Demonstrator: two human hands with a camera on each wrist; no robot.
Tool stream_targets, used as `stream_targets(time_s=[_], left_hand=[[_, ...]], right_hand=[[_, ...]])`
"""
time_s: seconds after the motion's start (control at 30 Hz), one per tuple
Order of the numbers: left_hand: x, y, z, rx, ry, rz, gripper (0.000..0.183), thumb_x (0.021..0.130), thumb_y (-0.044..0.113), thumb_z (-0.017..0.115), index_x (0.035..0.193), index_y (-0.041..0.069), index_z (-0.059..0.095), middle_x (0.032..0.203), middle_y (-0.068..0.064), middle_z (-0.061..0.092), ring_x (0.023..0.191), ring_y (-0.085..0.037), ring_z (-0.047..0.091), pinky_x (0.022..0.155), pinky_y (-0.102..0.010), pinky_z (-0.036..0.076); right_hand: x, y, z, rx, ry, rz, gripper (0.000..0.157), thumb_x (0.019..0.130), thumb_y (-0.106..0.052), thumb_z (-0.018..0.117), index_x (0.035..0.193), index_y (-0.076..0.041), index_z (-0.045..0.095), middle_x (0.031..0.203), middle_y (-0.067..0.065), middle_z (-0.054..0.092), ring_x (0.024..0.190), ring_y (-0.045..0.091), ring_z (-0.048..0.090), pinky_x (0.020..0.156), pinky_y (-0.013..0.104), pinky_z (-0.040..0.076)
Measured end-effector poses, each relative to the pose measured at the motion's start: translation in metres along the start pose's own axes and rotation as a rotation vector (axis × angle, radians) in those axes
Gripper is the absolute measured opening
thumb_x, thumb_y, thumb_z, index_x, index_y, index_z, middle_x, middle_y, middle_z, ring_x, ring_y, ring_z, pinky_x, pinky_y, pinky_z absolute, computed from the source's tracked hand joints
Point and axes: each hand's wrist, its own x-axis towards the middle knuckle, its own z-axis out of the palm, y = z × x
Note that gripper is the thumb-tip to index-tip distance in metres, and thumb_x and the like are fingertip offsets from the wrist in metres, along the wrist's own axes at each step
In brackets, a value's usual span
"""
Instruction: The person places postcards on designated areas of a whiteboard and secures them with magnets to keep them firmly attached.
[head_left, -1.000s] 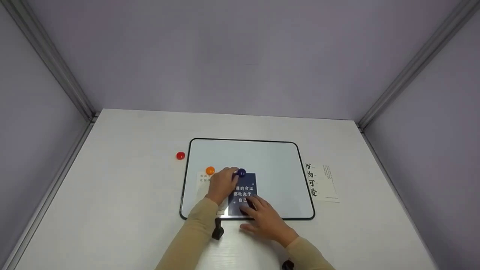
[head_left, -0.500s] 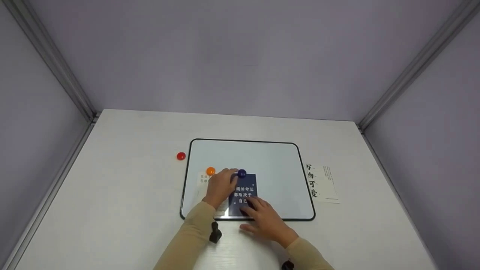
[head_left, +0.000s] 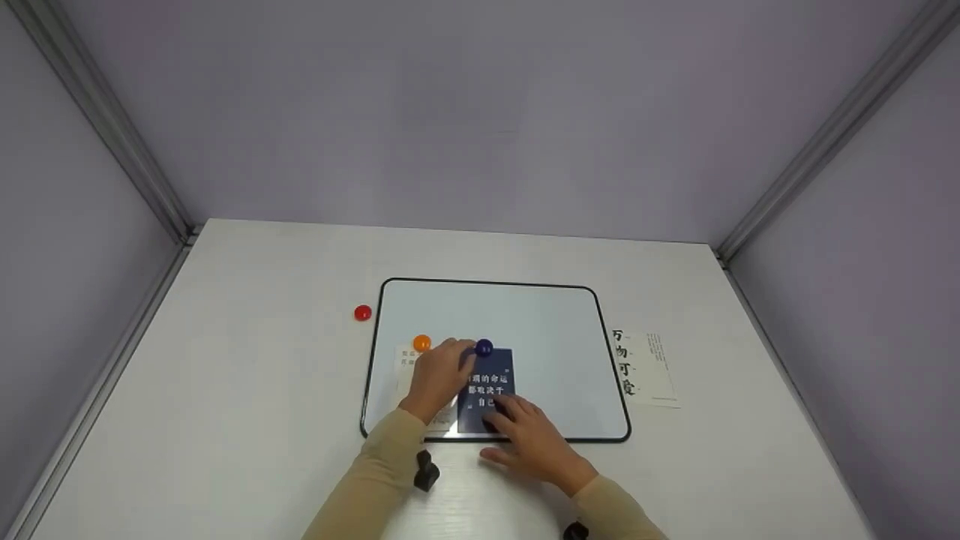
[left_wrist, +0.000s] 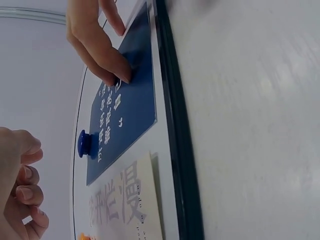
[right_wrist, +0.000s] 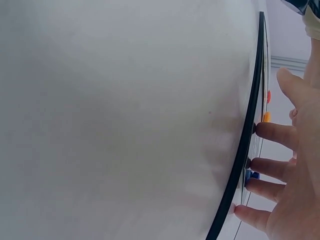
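Observation:
A dark blue card [head_left: 487,369] with white characters lies on the whiteboard [head_left: 562,337], a blue push-pin-shaped magnet [left_wrist: 84,143] standing at its top edge. My left hand [head_left: 438,377] hovers beside that magnet; in the left wrist view its fingers are loosely curled, hold nothing and stay apart from the magnet. The fingertips of my right hand [head_left: 536,442] rest on the lower part of the blue card, fingers spread. To the left, a cream card [head_left: 405,369] sits under an orange magnet [head_left: 421,343], partly hidden by my left hand and sleeve.
A red magnet [head_left: 363,313] lies on the white table [head_left: 262,360], left of the board. Another pale card [head_left: 651,371] with black characters lies along the board's right edge. Walls enclose the back and both sides.
My left hand and forearm have shifted slightly back and to the left, away from the blue magnet. My right hand stays on the card; the magnets and cards keep their places.

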Motion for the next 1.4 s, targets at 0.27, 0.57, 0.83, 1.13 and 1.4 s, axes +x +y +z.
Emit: stream_targets(time_s=[0.27,0.57,0.83,1.13,1.4], left_hand=[[-0.006,0.001,-0.006,-0.026,-0.001,0.008,0.024,0.091,0.022,0.063,0.112,0.013,0.070,0.093,-0.005,0.073,0.074,-0.017,0.067,0.066,-0.031,0.058],[-0.012,0.000,-0.014,-0.034,-0.013,0.000,0.022,0.092,0.023,0.063,0.110,0.013,0.071,0.081,-0.003,0.068,0.063,-0.007,0.053,0.054,-0.018,0.045],[-0.019,-0.008,-0.023,-0.050,-0.031,0.009,0.019,0.092,0.022,0.064,0.106,0.011,0.070,0.075,-0.001,0.062,0.063,-0.006,0.050,0.053,-0.017,0.039],[-0.029,-0.016,-0.031,-0.035,-0.089,0.070,0.017,0.089,0.023,0.068,0.103,0.013,0.070,0.079,0.001,0.061,0.067,-0.007,0.052,0.057,-0.018,0.043],[-0.034,-0.023,-0.037,0.089,-0.080,0.202,0.017,0.089,0.028,0.067,0.100,0.015,0.071,0.083,0.001,0.064,0.074,-0.010,0.060,0.065,-0.025,0.053]], right_hand=[[0.000,0.002,0.002,0.009,-0.001,0.005,0.060,0.088,-0.057,0.057,0.133,-0.018,0.056,0.147,0.012,0.047,0.136,0.034,0.045,0.113,0.053,0.039],[-0.002,0.002,0.002,0.028,-0.010,0.015,0.059,0.088,-0.057,0.057,0.135,-0.021,0.055,0.148,0.011,0.046,0.138,0.033,0.044,0.114,0.052,0.039],[-0.004,0.004,0.001,0.061,0.065,-0.036,0.052,0.089,-0.050,0.060,0.131,-0.019,0.057,0.143,0.011,0.050,0.134,0.031,0.047,0.111,0.050,0.042],[-0.008,0.005,-0.004,0.094,0.084,-0.038,0.048,0.090,-0.045,0.062,0.128,-0.017,0.058,0.140,0.010,0.052,0.131,0.029,0.050,0.109,0.048,0.045],[-0.011,0.008,-0.009,0.141,0.061,-0.017,0.050,0.092,-0.049,0.056,0.131,-0.017,0.057,0.141,0.011,0.051,0.130,0.030,0.051,0.108,0.049,0.046]])
